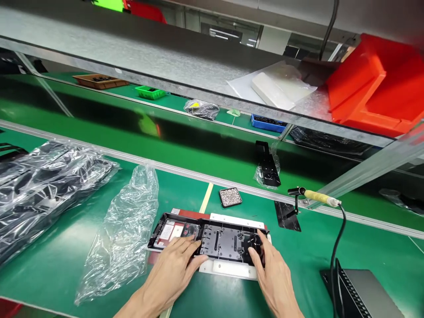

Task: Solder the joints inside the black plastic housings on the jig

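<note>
A long black plastic housing (223, 240) lies open side up, seated between the white blocks of a fixture (233, 268). Its left part has a window-like opening, through which a reddish surface shows; the right part has ribs, slots and small posts. My left hand (177, 265) holds the housing at the front edge near the divider, fingers reaching over the rim and thumb along the edge. At the right end, my right hand (273, 269) grips the housing, its thumb inside and the fingers on the end wall. Some fingertips are hidden.
Behind the housing sits a small tray of metal screws (231, 197). A yellow-handled soldering iron (319, 197) rests in a holder, its cable hanging right. Clear plastic bags (122, 229) lie left. A metal shelf (149, 57) with a red bin (377, 88) spans above.
</note>
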The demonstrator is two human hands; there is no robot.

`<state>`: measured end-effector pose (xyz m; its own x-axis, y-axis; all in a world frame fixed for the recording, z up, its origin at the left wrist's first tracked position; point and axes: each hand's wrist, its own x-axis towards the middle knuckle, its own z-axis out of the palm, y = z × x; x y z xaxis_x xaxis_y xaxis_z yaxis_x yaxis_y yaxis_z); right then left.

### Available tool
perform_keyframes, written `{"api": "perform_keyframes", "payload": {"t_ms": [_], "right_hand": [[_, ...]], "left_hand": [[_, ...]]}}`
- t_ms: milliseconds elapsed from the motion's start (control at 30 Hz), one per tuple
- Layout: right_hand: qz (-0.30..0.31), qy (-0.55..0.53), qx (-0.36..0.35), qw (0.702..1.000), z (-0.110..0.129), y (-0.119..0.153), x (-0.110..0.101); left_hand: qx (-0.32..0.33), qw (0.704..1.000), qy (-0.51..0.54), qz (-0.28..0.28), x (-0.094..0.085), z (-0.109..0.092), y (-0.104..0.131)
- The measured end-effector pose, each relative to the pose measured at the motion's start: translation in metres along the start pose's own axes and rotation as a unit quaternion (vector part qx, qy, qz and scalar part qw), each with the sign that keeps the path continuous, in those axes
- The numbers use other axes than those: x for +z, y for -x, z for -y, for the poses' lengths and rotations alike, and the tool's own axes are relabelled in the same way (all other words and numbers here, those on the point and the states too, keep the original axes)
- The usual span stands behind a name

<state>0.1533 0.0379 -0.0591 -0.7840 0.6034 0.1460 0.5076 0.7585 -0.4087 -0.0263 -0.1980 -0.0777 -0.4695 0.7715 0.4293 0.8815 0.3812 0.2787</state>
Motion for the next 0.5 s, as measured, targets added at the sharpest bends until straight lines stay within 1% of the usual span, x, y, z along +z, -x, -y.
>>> {"api": "perform_keyframes", "payload": {"t_ms": [67, 100, 167, 200, 267, 367, 433, 500], "right_hand": [[-0.016, -0.027, 0.005, 0.999, -0.002, 0.004, -0.003], [-0.037, -0.040, 0.006, 0.999, -0.003, 0.006, -0.004], [-0.091, -0.059, 0.003, 0.994, -0.005, 0.009, -0.007], [-0.117, -0.067, -0.002, 0.991, -0.006, 0.011, -0.009], [-0.148, -0.082, -0.010, 0.986, -0.009, 0.012, -0.012], [-0.166, -0.100, -0.005, 0.981, -0.013, 0.010, -0.020], [-0.163, -0.116, 0.024, 0.980, -0.018, 0.006, -0.027], [-0.150, -0.135, 0.068, 0.977, -0.024, 0.000, -0.037]], "left_hand": [[-0.020, 0.999, 0.040, 0.008, -0.010, 0.000, -0.024], [-0.022, 0.998, 0.055, 0.015, -0.013, 0.000, -0.040], [-0.024, 0.995, 0.081, 0.053, -0.013, 0.003, -0.075], [-0.027, 0.992, 0.098, 0.080, -0.009, 0.006, -0.094], [-0.018, 0.990, 0.103, 0.091, 0.007, 0.012, -0.131], [0.002, 0.988, 0.110, 0.111, 0.040, 0.022, -0.175], [0.019, 0.985, 0.116, 0.128, 0.061, 0.024, -0.194], [0.033, 0.982, 0.120, 0.144, 0.078, 0.025, -0.204]]}}
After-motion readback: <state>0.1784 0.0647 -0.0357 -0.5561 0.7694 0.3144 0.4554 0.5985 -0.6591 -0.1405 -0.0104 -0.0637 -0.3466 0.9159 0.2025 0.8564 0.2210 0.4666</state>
